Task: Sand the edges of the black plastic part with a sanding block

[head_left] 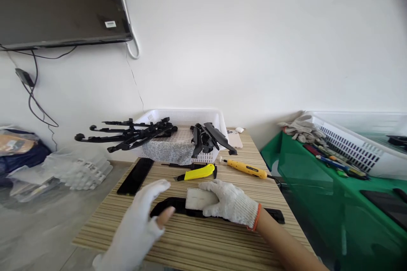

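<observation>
My right hand, in a knitted white glove with an orange cuff, grips a white block with its fingers closed on the block's right side. The block rests over a long black plastic part lying across the wooden table. Part of the black strip is hidden under the block and my right hand. My left hand, white-gloved with a bare thumb tip, is open at the strip's left end, thumb and fingers apart, and holds nothing. A yellow cutter lies just beyond the block.
A white basket of black parts stands at the back. A black phone lies left, a yellow electric tool right. Beyond the right edge, a green-covered table holds tools, gloves and another basket.
</observation>
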`<state>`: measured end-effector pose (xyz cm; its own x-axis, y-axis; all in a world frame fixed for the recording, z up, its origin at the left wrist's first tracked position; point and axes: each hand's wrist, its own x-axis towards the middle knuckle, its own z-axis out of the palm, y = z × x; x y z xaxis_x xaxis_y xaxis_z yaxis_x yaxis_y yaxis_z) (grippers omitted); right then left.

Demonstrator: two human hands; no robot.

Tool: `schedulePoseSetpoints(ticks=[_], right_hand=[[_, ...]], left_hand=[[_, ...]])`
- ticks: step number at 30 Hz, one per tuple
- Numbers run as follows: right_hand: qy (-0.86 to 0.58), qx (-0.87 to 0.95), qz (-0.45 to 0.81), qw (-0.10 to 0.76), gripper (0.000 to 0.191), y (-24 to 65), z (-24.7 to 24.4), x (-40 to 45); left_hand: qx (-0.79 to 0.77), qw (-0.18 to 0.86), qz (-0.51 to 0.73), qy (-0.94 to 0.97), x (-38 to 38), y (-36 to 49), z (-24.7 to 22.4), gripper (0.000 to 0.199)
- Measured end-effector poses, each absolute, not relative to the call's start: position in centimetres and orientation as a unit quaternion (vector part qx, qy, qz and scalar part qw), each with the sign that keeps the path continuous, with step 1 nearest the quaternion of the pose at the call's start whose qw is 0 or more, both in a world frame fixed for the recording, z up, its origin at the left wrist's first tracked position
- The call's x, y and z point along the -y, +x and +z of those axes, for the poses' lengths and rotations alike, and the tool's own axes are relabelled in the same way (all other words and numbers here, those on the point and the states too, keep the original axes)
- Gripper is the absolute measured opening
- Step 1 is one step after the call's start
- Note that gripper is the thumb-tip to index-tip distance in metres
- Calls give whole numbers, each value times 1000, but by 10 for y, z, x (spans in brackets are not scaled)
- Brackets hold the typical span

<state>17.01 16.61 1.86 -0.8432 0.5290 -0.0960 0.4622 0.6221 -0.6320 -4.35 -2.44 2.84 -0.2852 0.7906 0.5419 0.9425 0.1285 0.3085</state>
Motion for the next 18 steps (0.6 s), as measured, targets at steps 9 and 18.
schedulePoseSetpoints(ticks=[9, 18], right_hand=[[-292, 888, 352, 48, 69, 171, 20, -166], [-223, 870, 383, 217, 41, 177, 13, -175]], left_hand=[[763, 86, -189, -612, -7, -48, -25, 34], [788, 33, -212, -577, -8, -46, -21, 35]])
